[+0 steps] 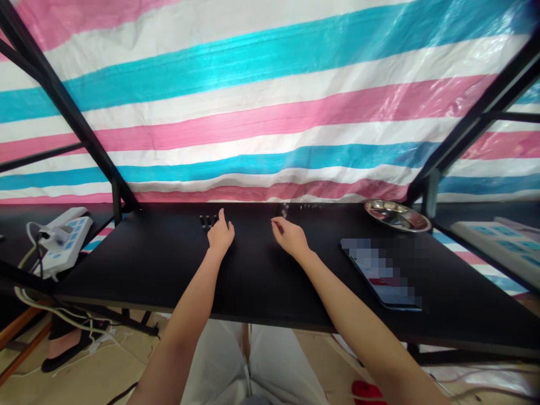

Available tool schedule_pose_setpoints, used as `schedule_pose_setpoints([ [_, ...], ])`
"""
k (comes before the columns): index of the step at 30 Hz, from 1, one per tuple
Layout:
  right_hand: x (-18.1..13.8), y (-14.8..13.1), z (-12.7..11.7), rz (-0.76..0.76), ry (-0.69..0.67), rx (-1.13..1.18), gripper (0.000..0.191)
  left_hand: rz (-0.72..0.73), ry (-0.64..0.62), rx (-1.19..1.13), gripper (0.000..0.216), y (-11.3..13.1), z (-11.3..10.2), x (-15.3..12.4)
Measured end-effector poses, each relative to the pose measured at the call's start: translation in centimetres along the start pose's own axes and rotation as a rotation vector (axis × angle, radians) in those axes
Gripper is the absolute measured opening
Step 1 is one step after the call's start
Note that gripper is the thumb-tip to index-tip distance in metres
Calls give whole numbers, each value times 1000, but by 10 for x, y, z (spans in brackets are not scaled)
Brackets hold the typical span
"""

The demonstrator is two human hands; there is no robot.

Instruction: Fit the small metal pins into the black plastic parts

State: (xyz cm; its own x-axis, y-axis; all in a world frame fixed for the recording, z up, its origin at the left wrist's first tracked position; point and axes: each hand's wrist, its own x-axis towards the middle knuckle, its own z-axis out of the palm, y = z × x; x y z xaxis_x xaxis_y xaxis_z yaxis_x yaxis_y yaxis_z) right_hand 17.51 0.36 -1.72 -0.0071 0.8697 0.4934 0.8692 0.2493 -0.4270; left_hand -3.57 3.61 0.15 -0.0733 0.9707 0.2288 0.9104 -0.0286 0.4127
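Note:
Both my forearms reach over a black table (169,264). My left hand (220,232) hovers near the far edge, its fingers held together and pointing at three small dark cylinders (208,220) standing just ahead of it. My right hand (289,235) is to the right with fingers curled loosely inward, and nothing shows in it. A small clear object (284,210) stands just beyond the right hand. A row of tiny dark parts (310,207) lies further right along the far edge.
A shiny metal dish (396,215) sits at the table's back right. A dark tablet-like slab (382,274) lies right of my right arm. White power strips (67,236) with cables rest on the left. A striped tarp hangs behind black frame bars.

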Motion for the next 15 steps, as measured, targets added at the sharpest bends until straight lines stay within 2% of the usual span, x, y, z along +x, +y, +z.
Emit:
schedule_pose_setpoints([
  [7,-1,-3,0,-18,-25,11,28,-29,6,-2,53,4,-1,3],
  [10,-2,-4,0,-15,-34,15,28,-34,8,-30,37,1,0,6],
  [12,-2,-4,-1,-10,-32,26,28,-1,18,-119,26,-1,4,7],
  [15,-2,-4,-1,7,-26,78,27,90,-56,-459,18,2,15,6],
])
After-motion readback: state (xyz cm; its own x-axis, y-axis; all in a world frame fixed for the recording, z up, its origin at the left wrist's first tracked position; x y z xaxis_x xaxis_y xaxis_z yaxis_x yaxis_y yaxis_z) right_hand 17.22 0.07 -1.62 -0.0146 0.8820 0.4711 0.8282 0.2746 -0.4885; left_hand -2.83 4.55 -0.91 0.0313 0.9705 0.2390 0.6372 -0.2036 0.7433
